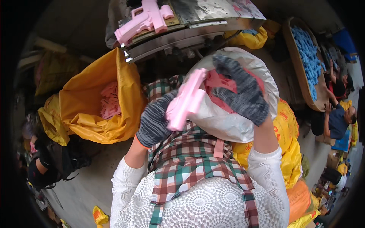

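Observation:
In my gloved left hand is a pink toy pistol, held tilted over my lap and slightly blurred. My right hand, in the same dark grey knit glove, hovers at the mouth of a white sack. Its thumb and fingers are spread apart with nothing visible between them. Red-pink plastic pieces lie inside that sack, partly hidden by the hand. A second pink toy pistol rests on the metal workbench in front of me.
To my left stands an open yellow sack with pink parts in it. Yellow bags crowd my right side. Farther right, a long tray holds many blue pieces, and a person sits near it.

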Tool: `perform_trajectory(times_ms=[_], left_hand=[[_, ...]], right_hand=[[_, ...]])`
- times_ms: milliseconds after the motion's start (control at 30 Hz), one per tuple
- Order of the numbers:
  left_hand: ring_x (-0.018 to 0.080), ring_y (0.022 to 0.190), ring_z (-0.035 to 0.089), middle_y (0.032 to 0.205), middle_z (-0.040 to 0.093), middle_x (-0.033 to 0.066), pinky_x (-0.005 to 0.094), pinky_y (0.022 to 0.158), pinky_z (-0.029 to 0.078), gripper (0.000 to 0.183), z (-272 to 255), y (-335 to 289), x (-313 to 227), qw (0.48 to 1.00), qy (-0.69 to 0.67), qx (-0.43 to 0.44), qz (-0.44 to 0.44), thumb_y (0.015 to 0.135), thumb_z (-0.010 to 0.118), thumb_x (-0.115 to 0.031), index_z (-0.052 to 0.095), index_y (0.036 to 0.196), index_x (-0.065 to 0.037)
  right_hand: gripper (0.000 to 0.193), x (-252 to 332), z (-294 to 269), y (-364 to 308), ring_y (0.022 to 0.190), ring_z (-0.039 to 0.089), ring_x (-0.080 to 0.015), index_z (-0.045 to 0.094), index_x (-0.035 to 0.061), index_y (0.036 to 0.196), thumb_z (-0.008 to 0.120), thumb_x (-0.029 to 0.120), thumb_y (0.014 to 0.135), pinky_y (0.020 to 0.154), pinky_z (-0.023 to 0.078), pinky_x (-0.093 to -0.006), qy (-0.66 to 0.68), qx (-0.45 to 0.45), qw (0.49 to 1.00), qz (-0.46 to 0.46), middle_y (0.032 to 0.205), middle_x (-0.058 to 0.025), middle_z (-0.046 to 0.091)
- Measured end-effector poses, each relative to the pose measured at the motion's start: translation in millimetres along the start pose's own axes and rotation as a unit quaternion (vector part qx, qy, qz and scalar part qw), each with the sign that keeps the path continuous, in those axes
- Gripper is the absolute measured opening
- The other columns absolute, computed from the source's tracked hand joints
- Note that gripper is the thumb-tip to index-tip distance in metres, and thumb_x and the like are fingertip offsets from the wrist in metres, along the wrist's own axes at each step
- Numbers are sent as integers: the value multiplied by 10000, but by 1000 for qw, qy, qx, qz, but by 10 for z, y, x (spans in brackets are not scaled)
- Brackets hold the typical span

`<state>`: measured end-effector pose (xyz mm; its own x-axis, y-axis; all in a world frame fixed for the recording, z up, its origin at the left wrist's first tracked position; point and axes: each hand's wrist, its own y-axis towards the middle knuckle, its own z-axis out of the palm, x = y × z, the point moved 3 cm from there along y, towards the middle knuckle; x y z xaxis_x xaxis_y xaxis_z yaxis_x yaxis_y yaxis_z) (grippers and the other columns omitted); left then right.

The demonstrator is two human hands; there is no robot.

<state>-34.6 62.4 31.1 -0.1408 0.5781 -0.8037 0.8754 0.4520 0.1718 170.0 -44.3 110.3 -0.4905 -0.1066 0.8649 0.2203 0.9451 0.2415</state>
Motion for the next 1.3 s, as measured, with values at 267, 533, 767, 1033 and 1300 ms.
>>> perform_trajectory(times_ms=[267,533,767,1033,1300], left_hand=[[331,820,559,875,594,128,415,776,433,606,-180,82,-338,935,328,-134,-2,550,722,-165,586,1126,-34],[385,1204,420,1294,445,224,449,1023,313,602,-865,384,-236,837,393,-357,131,761,676,-186,449,1288,-3],[396,1170,437,1273,441,269,446,1017,314,774,-1354,1025,-196,846,375,-376,38,724,740,-332,388,1309,34],[309,1075,500,1117,546,145,435,943,378,628,-1443,1218,-388,835,523,-156,-63,792,625,-419,435,1327,-152],[330,1065,499,1120,546,150,453,954,358,659,-1561,-274,187,809,463,-312,-181,729,700,-329,472,1275,-37]], right_hand=[[431,313,246,-148,1032,587,-284,584,31,1116,738,92,718,901,444,-351,-144,77,981,-105,1095,-137,611],[542,270,-358,6,1086,568,-240,580,24,1147,779,140,657,980,391,-353,-98,-73,992,-32,1131,-115,615],[617,281,-198,40,1070,572,-236,553,39,1191,795,67,624,951,426,-333,-95,-59,991,-80,1156,-111,599],[584,166,-236,287,1099,559,-219,574,51,1176,790,58,634,959,423,-338,-29,-100,992,-72,1157,-94,603],[473,109,-37,1249,1089,553,-220,600,102,1176,720,50,721,919,459,-323,-65,-13,976,-209,1161,-103,594]])
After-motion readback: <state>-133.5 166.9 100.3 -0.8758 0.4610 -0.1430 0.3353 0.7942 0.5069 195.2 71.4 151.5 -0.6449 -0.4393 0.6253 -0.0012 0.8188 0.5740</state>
